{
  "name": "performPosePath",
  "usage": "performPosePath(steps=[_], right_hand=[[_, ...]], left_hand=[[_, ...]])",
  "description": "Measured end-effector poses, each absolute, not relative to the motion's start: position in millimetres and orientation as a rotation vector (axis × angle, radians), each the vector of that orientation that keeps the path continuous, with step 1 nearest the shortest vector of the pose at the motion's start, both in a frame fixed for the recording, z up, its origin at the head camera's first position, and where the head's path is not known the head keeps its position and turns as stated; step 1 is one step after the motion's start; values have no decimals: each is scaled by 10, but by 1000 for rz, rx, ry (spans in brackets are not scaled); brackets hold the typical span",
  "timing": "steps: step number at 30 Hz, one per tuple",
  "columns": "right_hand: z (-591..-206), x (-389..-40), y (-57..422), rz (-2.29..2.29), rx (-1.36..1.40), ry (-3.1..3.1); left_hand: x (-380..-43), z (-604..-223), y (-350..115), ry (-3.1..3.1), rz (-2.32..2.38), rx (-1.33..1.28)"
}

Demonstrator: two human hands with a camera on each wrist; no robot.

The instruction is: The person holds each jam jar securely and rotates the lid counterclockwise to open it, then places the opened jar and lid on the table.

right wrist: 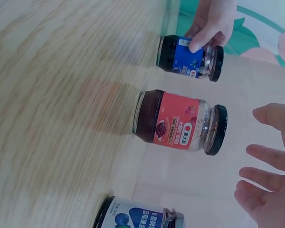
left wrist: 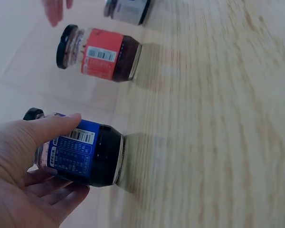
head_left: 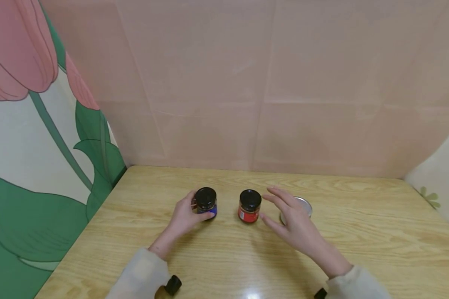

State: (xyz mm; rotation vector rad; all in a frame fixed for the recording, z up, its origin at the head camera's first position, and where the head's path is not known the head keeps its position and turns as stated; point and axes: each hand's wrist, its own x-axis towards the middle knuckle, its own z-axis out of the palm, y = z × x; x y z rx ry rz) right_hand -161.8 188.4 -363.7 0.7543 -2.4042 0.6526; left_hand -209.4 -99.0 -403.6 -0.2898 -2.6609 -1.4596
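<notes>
My left hand (head_left: 183, 216) grips a small glass jar with a blue label (left wrist: 75, 154) and a black lid, its thumb across the label. That jar is upright, its base at the tabletop. To its right stands a jar with a red label (right wrist: 176, 121), also black-lidded and filled dark. My right hand (head_left: 295, 226) hovers just right of the red-labelled jar, fingers spread and apart from it. Partly hidden behind this hand in the head view is a third jar (head_left: 305, 205) with a silvery lid; the right wrist view shows its white and blue label with blueberries.
The jars are on a wood-grain table (head_left: 217, 257). A plain pinkish sheet (head_left: 262, 91) hangs behind the table's back edge. At the left is a cloth with printed tulips and leaves (head_left: 41, 216). Small black objects (head_left: 173, 285) show by both sleeves.
</notes>
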Motion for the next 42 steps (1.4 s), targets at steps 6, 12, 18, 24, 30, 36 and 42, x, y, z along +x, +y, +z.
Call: performPosePath(steps=[6, 12, 18, 24, 30, 36, 42], right_hand=[[-3631, -1607, 1862, 663, 757, -2388], [-3633, -1581, 1853, 667, 760, -2385], [-3633, -1551, 1846, 676, 756, -2379], [-3622, -1556, 1844, 671, 753, -2362], [-3634, -1537, 1839, 672, 749, -2384], [-3631, -1527, 1841, 677, 750, -2378], [-3638, -1539, 1826, 669, 760, -2374]], left_hand=[[-2102, -4074, -981, -2646, -1495, -279], [-2097, -4108, -981, -2631, -1524, -273], [-2083, -4140, -975, -2633, -1553, -245], [-2086, -4146, -962, -2583, -1598, -200], [-2052, -4175, -977, -2500, -1611, -181], [-2013, -4147, -970, -2506, -1546, -161], [-1965, -4120, -990, -2486, -1511, -210]])
